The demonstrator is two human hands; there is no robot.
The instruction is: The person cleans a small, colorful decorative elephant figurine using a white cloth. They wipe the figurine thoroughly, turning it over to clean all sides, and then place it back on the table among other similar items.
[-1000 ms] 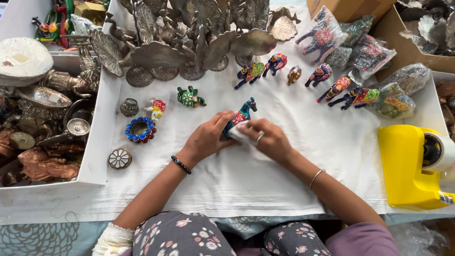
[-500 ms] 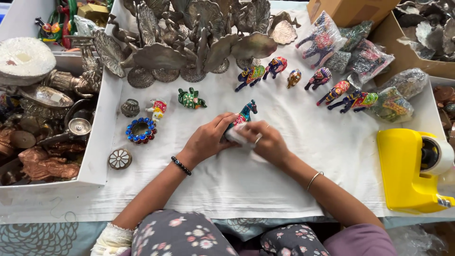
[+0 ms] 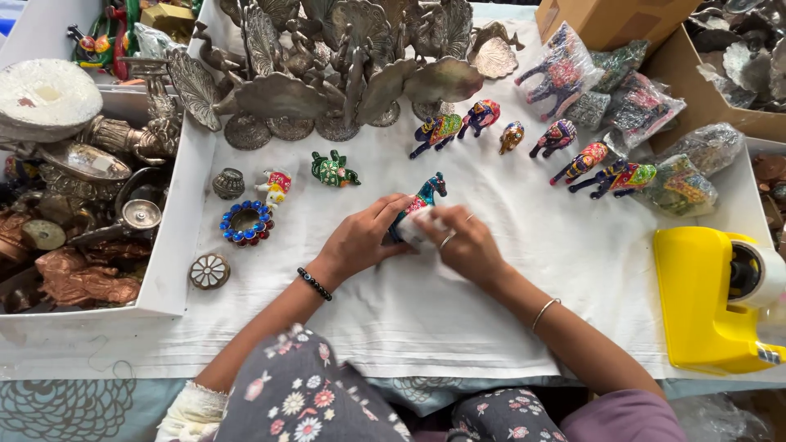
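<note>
Teal painted horse figurine (image 3: 427, 195) pinched between both hands, left hand (image 3: 360, 239) and right hand (image 3: 467, 244) touching.

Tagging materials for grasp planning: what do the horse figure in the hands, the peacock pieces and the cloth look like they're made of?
Horse figure: hard, glossy multicolour painted surface, maybe enamelled metal or wood; cannot tell. Peacock pieces: dull grey-silver sheen suggests cast metal. Cloth: white woven fabric, matte, with creases and a hemmed edge.

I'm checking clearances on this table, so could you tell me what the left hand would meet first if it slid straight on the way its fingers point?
The left hand points up and right, already touching the painted horse figurine. Beyond it, the purple painted horse looks next, though the line is uncertain.
</note>
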